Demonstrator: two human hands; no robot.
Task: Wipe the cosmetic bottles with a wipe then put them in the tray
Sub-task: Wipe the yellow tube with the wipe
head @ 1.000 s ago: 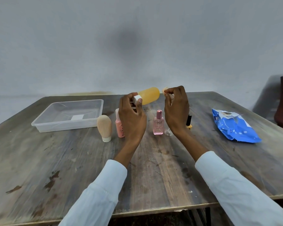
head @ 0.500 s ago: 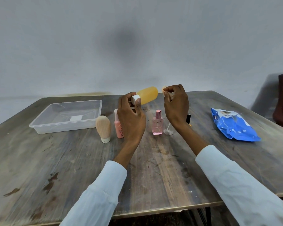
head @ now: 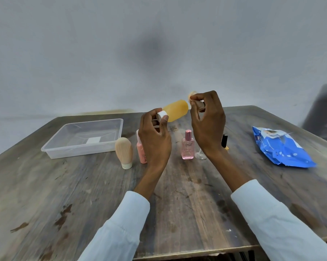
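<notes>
Tilted orange bottle (head: pixel 176 110), empty clear tray (head: pixel 80 147)

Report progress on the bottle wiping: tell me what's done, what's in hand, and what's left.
Done: nothing is stowed; the clear tray holds no bottles.

In hand: the left hand grips the orange bottle by its white cap, tilted above the table. The right hand pinches a small wipe at the bottle's far end.

Left: the beige bottle, peach tube, pink perfume and dark-capped bottle stand on the table.

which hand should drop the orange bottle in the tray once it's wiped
Left. The left hand already grips the orange bottle by its cap, and the tray sits on that side. The right hand pinches the wipe.
</notes>
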